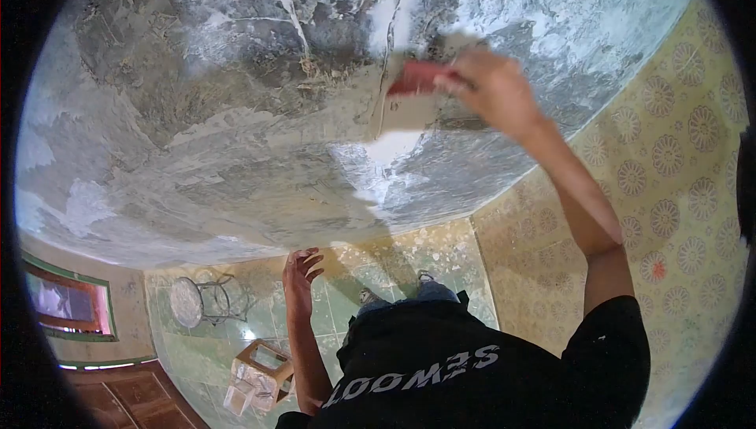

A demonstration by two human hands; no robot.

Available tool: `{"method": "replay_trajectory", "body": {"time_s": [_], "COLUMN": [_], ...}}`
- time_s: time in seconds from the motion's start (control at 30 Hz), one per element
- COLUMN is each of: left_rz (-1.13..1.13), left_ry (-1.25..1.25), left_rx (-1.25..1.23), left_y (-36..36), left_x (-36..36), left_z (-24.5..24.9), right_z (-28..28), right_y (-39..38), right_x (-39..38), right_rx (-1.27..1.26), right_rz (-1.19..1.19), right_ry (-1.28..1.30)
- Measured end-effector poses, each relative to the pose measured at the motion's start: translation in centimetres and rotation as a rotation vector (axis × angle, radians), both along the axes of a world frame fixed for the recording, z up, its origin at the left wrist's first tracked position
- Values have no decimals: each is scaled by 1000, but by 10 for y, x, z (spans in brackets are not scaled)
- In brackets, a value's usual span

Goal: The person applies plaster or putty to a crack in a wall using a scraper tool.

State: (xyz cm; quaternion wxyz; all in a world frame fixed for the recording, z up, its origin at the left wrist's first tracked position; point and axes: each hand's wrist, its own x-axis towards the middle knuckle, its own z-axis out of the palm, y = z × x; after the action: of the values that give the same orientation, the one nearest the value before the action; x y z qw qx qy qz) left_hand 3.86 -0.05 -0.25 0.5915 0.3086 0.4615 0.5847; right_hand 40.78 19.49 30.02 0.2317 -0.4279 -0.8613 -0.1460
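My right hand (498, 92) is raised to the rough grey wall (260, 161), its fingers closed around a red scraper (421, 77). Motion blurs both the hand and the scraper, and the scraper's edge lies at or very near the wall surface. Beside it a dark crack (391, 24) runs up the wall, with a pale strip of filler along it. A bright white patch (382, 149) shows just below the scraper. My left hand (302, 275) hangs low near the foot of the wall, fingers loosely bent and apart, holding nothing.
Patterned yellowish wallpaper (665, 185) covers the adjoining wall on the right. On the green tiled floor (197, 358) stand a round stool (187, 301) and a small step stool (264, 370). White spatters mark the floor by my feet. A brown door (134, 397) is at lower left.
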Motion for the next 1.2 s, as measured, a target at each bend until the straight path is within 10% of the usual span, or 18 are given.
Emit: {"method": "replay_trajectory", "body": {"time_s": [0.17, 0.47, 0.67, 0.87, 1.2], "left_rz": [98, 133, 222, 225, 217], "left_ry": [-17, -39, -48, -79, -49], "left_rx": [47, 11, -8, -20, 21], "left_y": [-9, -21, -32, -29, -15], "left_x": [19, 72, 78, 91, 83], "left_z": [2, 10, -3, -5, -2], "right_z": [88, -51, 22, -38, 67], "right_y": [-30, -2, -5, 1, -7], "right_x": [16, 16, 42, 35, 20], "right_rx": [67, -31, -53, -172, 51], "right_rz": [241, 115, 59, 283, 149], "right_ry": [481, -49, 403, -88, 359]}}
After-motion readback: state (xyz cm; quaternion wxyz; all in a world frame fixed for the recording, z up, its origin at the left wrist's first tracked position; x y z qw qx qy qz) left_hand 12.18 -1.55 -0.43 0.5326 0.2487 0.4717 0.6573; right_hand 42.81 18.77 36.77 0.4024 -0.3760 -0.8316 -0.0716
